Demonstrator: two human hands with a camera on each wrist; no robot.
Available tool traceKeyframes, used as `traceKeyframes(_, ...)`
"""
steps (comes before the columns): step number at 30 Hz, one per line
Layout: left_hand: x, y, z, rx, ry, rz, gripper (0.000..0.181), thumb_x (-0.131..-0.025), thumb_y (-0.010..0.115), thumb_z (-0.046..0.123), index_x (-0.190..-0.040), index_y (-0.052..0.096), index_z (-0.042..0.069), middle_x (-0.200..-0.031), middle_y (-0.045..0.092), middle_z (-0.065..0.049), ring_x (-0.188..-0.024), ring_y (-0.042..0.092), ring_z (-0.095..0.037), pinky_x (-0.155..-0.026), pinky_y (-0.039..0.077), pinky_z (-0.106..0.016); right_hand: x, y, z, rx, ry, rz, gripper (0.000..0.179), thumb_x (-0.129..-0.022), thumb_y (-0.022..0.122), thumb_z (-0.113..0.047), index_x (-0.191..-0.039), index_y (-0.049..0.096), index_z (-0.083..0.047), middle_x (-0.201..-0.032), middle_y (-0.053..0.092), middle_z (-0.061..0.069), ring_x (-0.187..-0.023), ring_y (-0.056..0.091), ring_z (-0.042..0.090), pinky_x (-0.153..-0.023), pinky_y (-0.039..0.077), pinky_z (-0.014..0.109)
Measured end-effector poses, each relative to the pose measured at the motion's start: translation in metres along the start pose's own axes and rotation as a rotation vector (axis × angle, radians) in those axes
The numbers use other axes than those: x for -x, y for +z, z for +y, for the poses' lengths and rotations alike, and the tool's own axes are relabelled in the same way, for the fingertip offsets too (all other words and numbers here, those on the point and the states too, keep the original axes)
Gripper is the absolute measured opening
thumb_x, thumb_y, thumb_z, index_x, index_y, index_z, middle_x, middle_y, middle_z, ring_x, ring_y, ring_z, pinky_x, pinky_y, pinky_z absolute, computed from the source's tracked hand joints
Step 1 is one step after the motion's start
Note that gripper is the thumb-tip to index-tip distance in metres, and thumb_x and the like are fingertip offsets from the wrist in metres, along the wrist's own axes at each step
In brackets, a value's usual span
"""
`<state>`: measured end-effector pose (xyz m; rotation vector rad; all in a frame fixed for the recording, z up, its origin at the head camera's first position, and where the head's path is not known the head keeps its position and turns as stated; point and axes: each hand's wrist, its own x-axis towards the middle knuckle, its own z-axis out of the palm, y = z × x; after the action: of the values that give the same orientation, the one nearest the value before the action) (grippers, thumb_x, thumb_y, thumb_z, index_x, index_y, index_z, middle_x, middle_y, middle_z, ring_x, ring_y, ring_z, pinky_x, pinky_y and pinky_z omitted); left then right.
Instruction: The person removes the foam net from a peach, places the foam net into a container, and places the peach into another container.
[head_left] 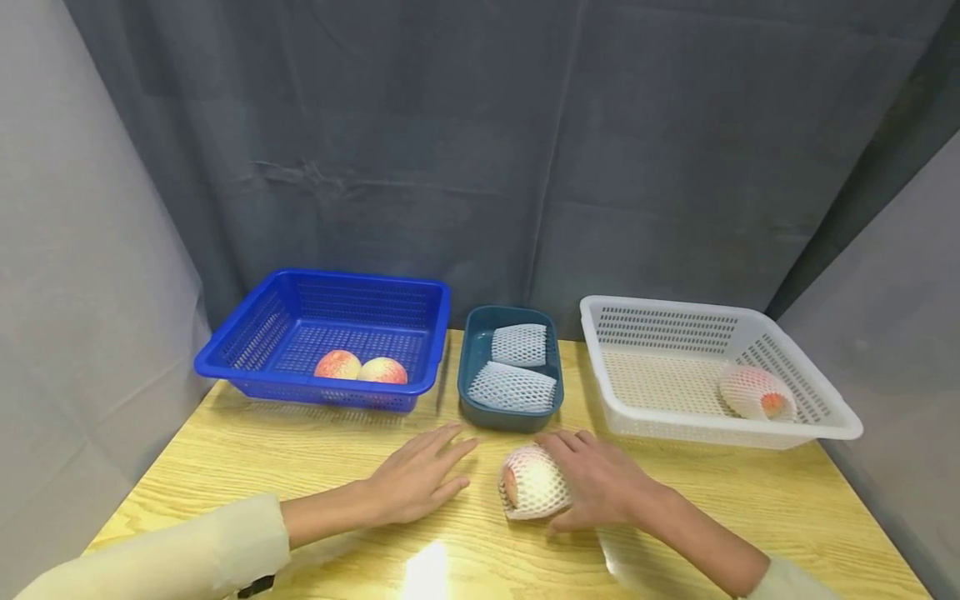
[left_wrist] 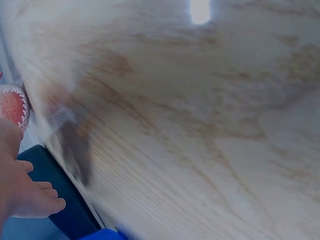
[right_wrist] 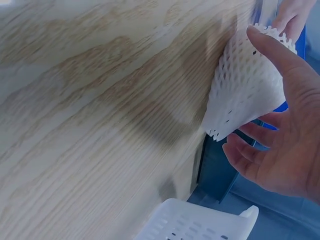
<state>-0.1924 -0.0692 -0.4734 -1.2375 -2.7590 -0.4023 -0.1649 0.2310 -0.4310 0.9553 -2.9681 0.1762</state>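
Observation:
A peach in a white foam net (head_left: 536, 483) lies on the table in front of the small dark teal bin. My right hand (head_left: 600, 482) is at its right side, fingers near its top and thumb low by the net. In the right wrist view the fingers are loosely bent around the foam net (right_wrist: 245, 80), not closed tightly; firm contact cannot be made out. Left of the peach, my left hand (head_left: 416, 479) hovers or rests above the table with fingers spread, holding nothing. The left wrist view shows part of that hand (left_wrist: 25, 192) and the netted peach (left_wrist: 14, 106).
Two bare peaches (head_left: 360, 367) lie in a blue basket (head_left: 322, 382) at the back left. The teal bin (head_left: 510, 421) holds two foam nets (head_left: 513, 386). Another netted peach (head_left: 756, 393) is in the white basket (head_left: 720, 427) on the right. A dark curtain (head_left: 487, 150) hangs behind.

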Motion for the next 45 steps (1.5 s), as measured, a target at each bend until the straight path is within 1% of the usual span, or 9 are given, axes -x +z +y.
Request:
traceKeyframes(7, 0.005, -0.001, -0.004, 0.031, -0.01, 0.002, 0.054, -0.104, 0.052, 0.036, -0.151, 0.044, 0.01, -0.153, 0.037, -0.024, -0.14, 0.037, -0.039, -0.112, 0.032, -0.055, 0.008, -0.001, 0.008, 0.001, 0.029, -0.019, 0.112, -0.058, 0.088, -0.061, -0.143, 0.045, -0.002, -0.137, 0.053, 0.014, -0.117, 0.054, 0.034, -0.097, 0.048, 0.048)
traceKeyframes(9, 0.007, -0.001, -0.005, 0.032, -0.018, 0.004, 0.054, -0.104, 0.053, 0.036, -0.15, 0.044, 0.01, -0.153, 0.037, -0.024, -0.139, 0.037, -0.04, -0.111, 0.032, -0.056, 0.01, -0.002, 0.01, 0.002, 0.041, -0.024, 0.112, -0.059, 0.088, -0.06, -0.143, 0.044, -0.001, -0.138, 0.053, 0.015, -0.118, 0.053, 0.035, -0.097, 0.048, 0.048)
traceKeyframes(13, 0.011, -0.002, -0.008, 0.029, -0.033, 0.006, 0.054, -0.103, 0.054, 0.036, -0.15, 0.044, 0.01, -0.153, 0.038, -0.024, -0.139, 0.037, -0.041, -0.111, 0.031, -0.056, 0.015, -0.002, 0.014, 0.005, 0.054, -0.03, 0.109, -0.061, 0.088, -0.058, -0.143, 0.044, -0.001, -0.137, 0.053, 0.015, -0.117, 0.054, 0.036, -0.092, 0.051, 0.049)
traceKeyframes(17, 0.014, -0.002, -0.011, 0.04, -0.033, 0.01, 0.053, -0.103, 0.054, 0.035, -0.15, 0.045, 0.009, -0.152, 0.038, -0.025, -0.138, 0.038, -0.042, -0.111, 0.032, -0.057, 0.019, -0.002, 0.018, -0.002, 0.076, -0.026, 0.107, -0.062, 0.088, -0.056, -0.143, 0.045, -0.001, -0.136, 0.053, 0.015, -0.121, 0.053, 0.036, -0.092, 0.051, 0.05)
traceKeyframes(24, 0.018, -0.001, -0.013, 0.01, -0.017, 0.019, 0.054, -0.103, 0.054, 0.035, -0.149, 0.046, 0.008, -0.15, 0.04, -0.026, -0.137, 0.04, -0.042, -0.11, 0.033, -0.055, 0.027, -0.002, 0.024, -0.028, 0.12, -0.027, 0.106, -0.062, 0.088, -0.056, -0.143, 0.044, -0.003, -0.136, 0.053, 0.016, -0.121, 0.052, 0.038, -0.093, 0.049, 0.053)
traceKeyframes(30, 0.023, 0.0, -0.016, 0.011, -0.036, 0.019, 0.053, -0.103, 0.054, 0.034, -0.149, 0.046, 0.008, -0.15, 0.04, -0.026, -0.136, 0.04, -0.042, -0.11, 0.033, -0.055, 0.034, 0.001, 0.029, -0.036, 0.146, -0.029, 0.107, -0.062, 0.088, -0.057, -0.144, 0.044, -0.005, -0.138, 0.052, 0.015, -0.122, 0.052, 0.039, -0.093, 0.049, 0.055)
traceKeyframes(34, 0.026, -0.001, -0.018, 0.011, -0.05, 0.021, 0.053, -0.103, 0.056, 0.033, -0.148, 0.047, 0.008, -0.149, 0.04, -0.027, -0.136, 0.041, -0.042, -0.11, 0.034, -0.056, 0.039, 0.002, 0.032, -0.043, 0.154, -0.025, 0.107, -0.062, 0.088, -0.059, -0.144, 0.044, -0.005, -0.138, 0.052, 0.016, -0.121, 0.052, 0.04, -0.093, 0.048, 0.056)
traceKeyframes(39, 0.029, -0.002, -0.019, 0.015, -0.055, 0.034, 0.052, -0.102, 0.057, 0.032, -0.147, 0.048, 0.008, -0.148, 0.041, -0.027, -0.135, 0.042, -0.043, -0.109, 0.035, -0.056, 0.044, 0.002, 0.035, -0.042, 0.14, -0.004, 0.108, -0.061, 0.088, -0.061, -0.142, 0.045, -0.003, -0.137, 0.052, 0.018, -0.119, 0.053, 0.042, -0.093, 0.048, 0.057)
traceKeyframes(45, 0.026, -0.004, -0.017, 0.019, -0.038, 0.059, 0.053, -0.102, 0.057, 0.033, -0.148, 0.047, 0.008, -0.148, 0.041, -0.028, -0.134, 0.042, -0.044, -0.109, 0.035, -0.057, 0.046, 0.003, 0.035, -0.034, 0.143, 0.015, 0.108, -0.062, 0.087, -0.061, -0.144, 0.045, -0.004, -0.139, 0.052, 0.017, -0.12, 0.053, 0.04, -0.095, 0.047, 0.056)
